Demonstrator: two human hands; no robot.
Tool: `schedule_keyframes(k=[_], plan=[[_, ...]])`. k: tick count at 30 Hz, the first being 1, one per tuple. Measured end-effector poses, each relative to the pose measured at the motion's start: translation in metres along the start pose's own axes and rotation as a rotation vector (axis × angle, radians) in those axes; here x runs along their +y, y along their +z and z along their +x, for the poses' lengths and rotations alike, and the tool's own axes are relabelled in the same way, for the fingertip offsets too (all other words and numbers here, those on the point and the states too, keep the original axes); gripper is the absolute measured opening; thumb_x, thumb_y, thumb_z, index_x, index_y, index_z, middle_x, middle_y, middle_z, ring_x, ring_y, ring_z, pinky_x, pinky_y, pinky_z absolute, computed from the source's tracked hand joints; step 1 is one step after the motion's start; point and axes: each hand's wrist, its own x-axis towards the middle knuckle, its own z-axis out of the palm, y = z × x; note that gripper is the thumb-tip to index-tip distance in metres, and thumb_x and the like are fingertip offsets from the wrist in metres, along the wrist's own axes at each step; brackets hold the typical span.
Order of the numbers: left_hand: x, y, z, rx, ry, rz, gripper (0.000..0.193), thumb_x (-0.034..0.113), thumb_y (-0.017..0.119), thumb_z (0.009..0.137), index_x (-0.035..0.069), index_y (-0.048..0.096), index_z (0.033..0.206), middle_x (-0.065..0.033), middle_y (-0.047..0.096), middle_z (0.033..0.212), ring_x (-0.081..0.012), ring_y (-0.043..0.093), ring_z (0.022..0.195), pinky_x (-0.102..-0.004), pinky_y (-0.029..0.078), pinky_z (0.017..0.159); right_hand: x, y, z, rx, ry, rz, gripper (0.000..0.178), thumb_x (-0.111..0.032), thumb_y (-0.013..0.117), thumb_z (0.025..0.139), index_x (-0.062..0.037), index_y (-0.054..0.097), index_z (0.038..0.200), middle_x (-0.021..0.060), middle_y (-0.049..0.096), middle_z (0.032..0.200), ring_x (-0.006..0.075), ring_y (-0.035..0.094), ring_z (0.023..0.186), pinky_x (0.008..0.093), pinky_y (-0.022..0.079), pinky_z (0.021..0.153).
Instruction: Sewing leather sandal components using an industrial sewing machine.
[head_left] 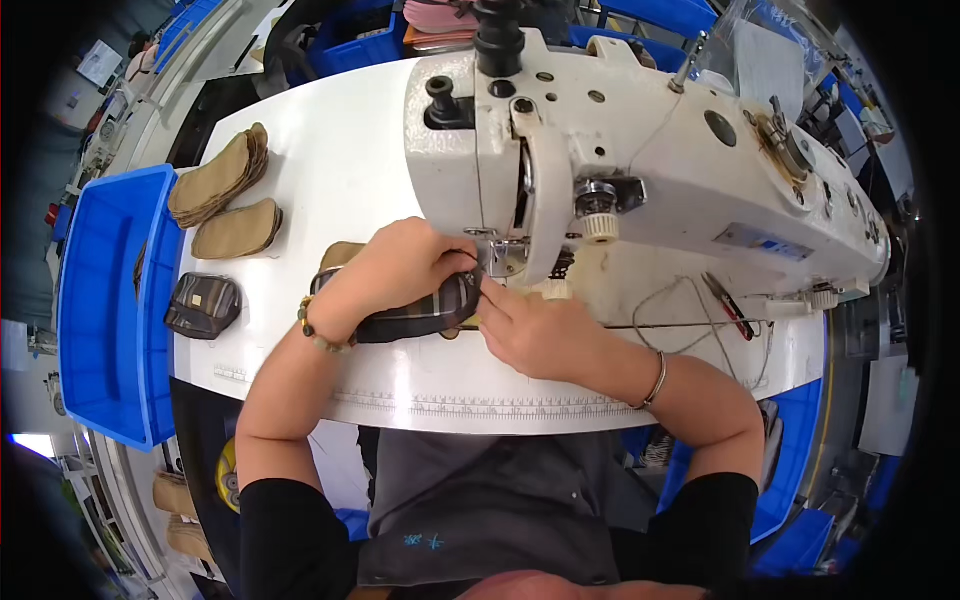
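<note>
left hand (400, 266) pinching pouch (428, 314) by its upper right edge, right hand (540, 332) grasping its right end. pouch below left hand, left of right hand, by machine (442, 175) foot. spare pouch (204, 306), blue bin (108, 405) farther left.

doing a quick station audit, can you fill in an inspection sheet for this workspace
Surface: white table, ruler marks along its near edge
Work things: plaid pouch at the sewing machine; second pouch and tan stacks at left
Clutter: snips lying at right
Grip: left hand pinches the plaid pouch's edge; right hand touches its right end, pinching unclear
Cables: loose grey cord near the snips, cable or thread unclear
Surroundings: blue bin at left, more bins behind the machine
</note>
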Motion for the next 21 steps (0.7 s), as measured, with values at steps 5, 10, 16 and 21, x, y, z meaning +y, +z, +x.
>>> schedule_keyframes(k=[5, 10, 16, 21], plan=[[-0.002, 0.004, 0.005, 0.045, 0.06, -0.124, 0.01, 0.018, 0.066, 0.087, 0.011, 0.071, 0.092, -0.0111, 0.069, 0.081, -0.033, 0.065, 0.077, -0.0403, 0.05, 0.069, 0.021, 0.008, 0.005, 0.248, -0.186, -0.039, 0.013, -0.015, 0.063, 0.072, -0.0049, 0.064, 0.081, 0.0025, 0.057, 0.072, 0.0152, 0.06, 0.061, 0.0283, 0.042, 0.04], [-0.005, 0.0, 0.003, 0.046, 0.078, -0.121, 0.01, 0.018, 0.067, 0.087, 0.011, 0.072, 0.091, -0.0112, 0.069, 0.084, -0.033, 0.065, 0.077, -0.0402, 0.05, 0.069, 0.004, -0.006, 0.01, 0.358, -0.131, -0.16, 0.017, -0.011, 0.065, 0.071, -0.004, 0.066, 0.087, -0.0004, 0.05, 0.069, 0.0106, 0.053, 0.055, 0.0255, 0.04, 0.043], [0.0, 0.002, 0.001, 0.061, -0.03, -0.078, 0.013, 0.016, 0.073, 0.08, 0.007, 0.076, 0.088, -0.0138, 0.069, 0.085, -0.0326, 0.066, 0.078, -0.0389, 0.052, 0.07, 0.004, 0.002, 0.009, 0.323, -0.21, -0.139, 0.023, -0.007, 0.065, 0.072, 0.0004, 0.065, 0.094, -0.0004, 0.049, 0.068, 0.0105, 0.052, 0.055, 0.0242, 0.042, 0.047], [0.009, 0.001, -0.006, 0.214, 0.025, 0.017, 0.014, 0.013, 0.076, 0.073, 0.007, 0.076, 0.086, -0.0109, 0.068, 0.084, -0.0315, 0.066, 0.077, -0.0386, 0.053, 0.07, 0.004, 0.002, 0.009, 0.212, -0.215, -0.053, 0.026, -0.007, 0.065, 0.072, 0.0017, 0.065, 0.097, -0.0007, 0.048, 0.065, 0.0117, 0.054, 0.056, 0.0247, 0.043, 0.048]])
